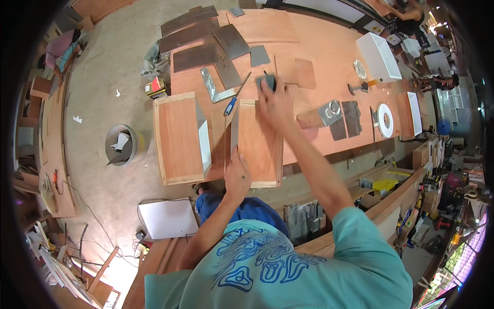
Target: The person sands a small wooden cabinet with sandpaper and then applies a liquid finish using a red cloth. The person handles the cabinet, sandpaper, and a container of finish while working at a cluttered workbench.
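Note:
My right hand [277, 105] is closed on a small dark grey pad [266, 82] at the far end of a plywood box [260, 154]. The hand is a little blurred, and the pad's exact kind cannot be made out. My left hand [237, 177] grips the left edge of this box near its front, beside a grey strip [234, 126] along that side. To the left rests a second plywood box [177, 139] with a white inner face. A blue-handled screwdriver [230, 106] lies beyond the gap between the boxes, next to a metal angle square [210, 87].
Dark sheets [231, 41] lie across the far part of the wooden table [329, 46]. A hammer [358, 88], a white ring [385, 120] and a white open box [378, 56] are to the right. A bucket [135, 147] stands on the floor at left. Other people work farther off.

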`<state>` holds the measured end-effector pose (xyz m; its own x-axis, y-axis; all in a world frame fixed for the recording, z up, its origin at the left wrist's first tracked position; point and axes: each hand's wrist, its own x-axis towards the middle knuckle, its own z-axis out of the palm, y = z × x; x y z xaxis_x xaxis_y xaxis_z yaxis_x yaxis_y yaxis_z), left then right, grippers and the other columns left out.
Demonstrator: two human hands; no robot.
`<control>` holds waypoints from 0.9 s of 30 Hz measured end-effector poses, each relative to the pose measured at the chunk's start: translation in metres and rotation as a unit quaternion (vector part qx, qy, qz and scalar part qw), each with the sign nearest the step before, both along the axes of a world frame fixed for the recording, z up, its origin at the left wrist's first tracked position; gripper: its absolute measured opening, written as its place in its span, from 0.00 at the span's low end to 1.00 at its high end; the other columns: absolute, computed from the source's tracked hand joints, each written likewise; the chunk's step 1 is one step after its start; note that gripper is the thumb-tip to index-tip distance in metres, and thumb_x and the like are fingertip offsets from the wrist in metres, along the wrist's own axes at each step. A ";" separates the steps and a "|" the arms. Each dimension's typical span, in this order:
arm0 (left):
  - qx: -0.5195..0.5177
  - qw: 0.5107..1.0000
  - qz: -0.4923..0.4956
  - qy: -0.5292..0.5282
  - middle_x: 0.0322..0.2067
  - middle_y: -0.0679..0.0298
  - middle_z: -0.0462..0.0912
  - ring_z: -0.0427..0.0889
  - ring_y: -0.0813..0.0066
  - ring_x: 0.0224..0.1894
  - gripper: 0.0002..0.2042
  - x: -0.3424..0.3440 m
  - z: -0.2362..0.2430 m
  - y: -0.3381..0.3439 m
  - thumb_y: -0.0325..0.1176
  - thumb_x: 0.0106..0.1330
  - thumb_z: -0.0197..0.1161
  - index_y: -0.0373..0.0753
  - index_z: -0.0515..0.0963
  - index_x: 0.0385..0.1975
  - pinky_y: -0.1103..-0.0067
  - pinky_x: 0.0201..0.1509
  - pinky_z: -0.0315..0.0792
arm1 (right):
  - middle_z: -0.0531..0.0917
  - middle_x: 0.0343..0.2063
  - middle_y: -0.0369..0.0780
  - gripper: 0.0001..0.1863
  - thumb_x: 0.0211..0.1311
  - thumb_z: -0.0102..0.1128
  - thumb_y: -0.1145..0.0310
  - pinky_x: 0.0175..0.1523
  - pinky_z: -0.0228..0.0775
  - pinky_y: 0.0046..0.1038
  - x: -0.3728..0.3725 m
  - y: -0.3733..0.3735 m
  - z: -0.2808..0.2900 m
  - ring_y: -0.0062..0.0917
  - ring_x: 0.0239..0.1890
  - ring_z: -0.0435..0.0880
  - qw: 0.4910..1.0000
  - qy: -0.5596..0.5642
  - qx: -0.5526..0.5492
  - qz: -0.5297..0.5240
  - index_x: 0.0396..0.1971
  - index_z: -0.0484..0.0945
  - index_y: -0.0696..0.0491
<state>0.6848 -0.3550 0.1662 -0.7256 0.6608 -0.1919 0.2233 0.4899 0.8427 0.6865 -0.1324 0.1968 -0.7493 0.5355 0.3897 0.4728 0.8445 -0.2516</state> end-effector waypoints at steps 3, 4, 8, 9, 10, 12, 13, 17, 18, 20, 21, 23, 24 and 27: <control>0.011 1.000 0.012 0.011 0.39 0.36 0.80 0.79 0.36 0.40 0.20 0.003 -0.002 0.004 0.37 0.76 0.42 0.30 0.66 0.59 0.55 0.45 0.73 | 0.71 0.58 0.54 0.18 0.59 0.60 0.65 0.49 0.69 0.47 -0.007 0.025 -0.005 0.54 0.46 0.72 0.998 0.037 0.052 -0.027 0.50 0.80 0.50; 0.017 1.000 0.021 0.010 0.39 0.37 0.81 0.79 0.37 0.40 0.19 0.004 -0.004 0.004 0.37 0.76 0.42 0.30 0.66 0.58 0.55 0.46 0.73 | 0.71 0.57 0.55 0.18 0.59 0.60 0.65 0.49 0.69 0.47 -0.005 0.025 -0.005 0.54 0.46 0.72 0.996 0.046 0.073 -0.020 0.50 0.80 0.50; 0.050 0.995 0.089 0.017 0.37 0.39 0.81 0.80 0.39 0.39 0.18 0.006 -0.015 -0.002 0.37 0.76 0.43 0.29 0.70 0.53 0.56 0.46 0.73 | 0.70 0.57 0.57 0.21 0.56 0.64 0.67 0.54 0.65 0.46 0.066 -0.081 0.018 0.54 0.49 0.71 0.999 -0.017 -0.031 0.012 0.51 0.79 0.53; 0.049 0.995 0.083 0.004 0.37 0.39 0.81 0.80 0.39 0.40 0.18 0.006 -0.007 -0.002 0.37 0.77 0.43 0.29 0.70 0.52 0.57 0.46 0.73 | 0.69 0.57 0.58 0.22 0.55 0.65 0.68 0.55 0.65 0.46 0.090 -0.106 0.021 0.54 0.50 0.71 0.998 -0.027 -0.045 0.022 0.52 0.78 0.53; 0.046 0.996 0.082 -0.006 0.37 0.39 0.81 0.80 0.40 0.40 0.17 0.007 -0.003 -0.001 0.37 0.77 0.43 0.29 0.71 0.51 0.57 0.46 0.73 | 0.69 0.57 0.57 0.23 0.54 0.66 0.69 0.56 0.65 0.46 0.113 -0.130 0.026 0.54 0.51 0.71 0.997 -0.046 -0.058 0.029 0.52 0.77 0.53; 0.044 0.996 0.080 -0.005 0.38 0.39 0.81 0.80 0.40 0.41 0.17 0.010 -0.006 0.002 0.37 0.77 0.42 0.29 0.71 0.50 0.58 0.46 0.73 | 0.69 0.58 0.56 0.24 0.54 0.66 0.68 0.56 0.65 0.47 0.122 -0.134 0.027 0.54 0.51 0.70 0.995 -0.055 -0.070 0.035 0.53 0.77 0.53; 0.039 0.996 0.077 -0.001 0.38 0.39 0.80 0.80 0.40 0.41 0.17 0.009 -0.008 0.000 0.37 0.77 0.42 0.29 0.71 0.50 0.58 0.47 0.73 | 0.68 0.59 0.56 0.24 0.55 0.65 0.67 0.55 0.64 0.48 0.114 -0.124 0.021 0.53 0.50 0.70 0.996 -0.045 -0.070 0.034 0.54 0.77 0.52; 0.029 0.998 0.055 0.017 0.38 0.39 0.80 0.80 0.40 0.42 0.17 0.005 -0.009 -0.002 0.37 0.77 0.42 0.29 0.71 0.49 0.58 0.47 0.72 | 0.71 0.56 0.53 0.20 0.58 0.61 0.64 0.51 0.66 0.48 0.041 -0.021 0.006 0.51 0.46 0.72 1.000 0.012 0.003 -0.013 0.52 0.79 0.52; 0.042 0.998 0.045 0.011 0.38 0.39 0.80 0.80 0.40 0.42 0.17 0.005 -0.003 0.002 0.37 0.77 0.42 0.29 0.71 0.49 0.58 0.47 0.72 | 0.72 0.55 0.52 0.19 0.58 0.61 0.64 0.50 0.68 0.47 0.026 0.012 -0.003 0.51 0.45 0.72 0.998 0.037 0.044 -0.028 0.51 0.80 0.50; 0.041 0.998 0.045 -0.001 0.38 0.39 0.80 0.79 0.40 0.42 0.18 0.001 0.001 0.003 0.38 0.78 0.41 0.29 0.71 0.49 0.57 0.47 0.71 | 0.72 0.55 0.52 0.19 0.58 0.61 0.63 0.49 0.68 0.47 0.002 0.029 -0.001 0.51 0.45 0.72 0.998 0.005 0.039 -0.038 0.51 0.80 0.48; 0.031 0.998 0.045 -0.009 0.39 0.40 0.80 0.79 0.40 0.42 0.18 -0.001 0.003 0.003 0.39 0.78 0.41 0.29 0.72 0.49 0.57 0.48 0.71 | 0.72 0.55 0.52 0.19 0.58 0.61 0.63 0.49 0.68 0.47 0.005 0.023 -0.004 0.51 0.45 0.72 0.998 0.025 0.042 -0.031 0.51 0.80 0.48; 0.042 0.997 0.061 -0.031 0.39 0.40 0.81 0.79 0.40 0.43 0.18 -0.001 0.002 0.003 0.40 0.78 0.41 0.30 0.72 0.49 0.58 0.48 0.71 | 0.72 0.56 0.52 0.19 0.58 0.61 0.63 0.49 0.69 0.46 0.015 0.014 -0.007 0.50 0.44 0.73 0.997 0.053 0.050 0.003 0.51 0.80 0.47; 0.063 0.995 0.068 -0.038 0.39 0.41 0.81 0.79 0.40 0.43 0.18 -0.002 0.000 0.004 0.40 0.78 0.41 0.30 0.72 0.49 0.59 0.49 0.71 | 0.72 0.57 0.53 0.19 0.58 0.62 0.64 0.49 0.68 0.46 0.027 -0.001 -0.008 0.50 0.44 0.73 0.998 0.036 0.041 0.017 0.51 0.80 0.48; 0.141 0.983 0.062 -0.104 0.40 0.43 0.81 0.79 0.42 0.44 0.18 -0.007 -0.013 -0.011 0.39 0.78 0.41 0.31 0.72 0.49 0.61 0.50 0.71 | 0.71 0.59 0.53 0.21 0.55 0.66 0.67 0.52 0.67 0.45 0.086 -0.086 0.009 0.52 0.47 0.72 0.997 -0.009 -0.005 0.073 0.51 0.80 0.47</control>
<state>0.6774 -0.3656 0.1534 -0.7684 0.6178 -0.1668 -0.0153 0.2429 0.9699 0.7730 -0.2180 0.2055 -0.8263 0.4243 0.3705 0.3502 0.9021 -0.2521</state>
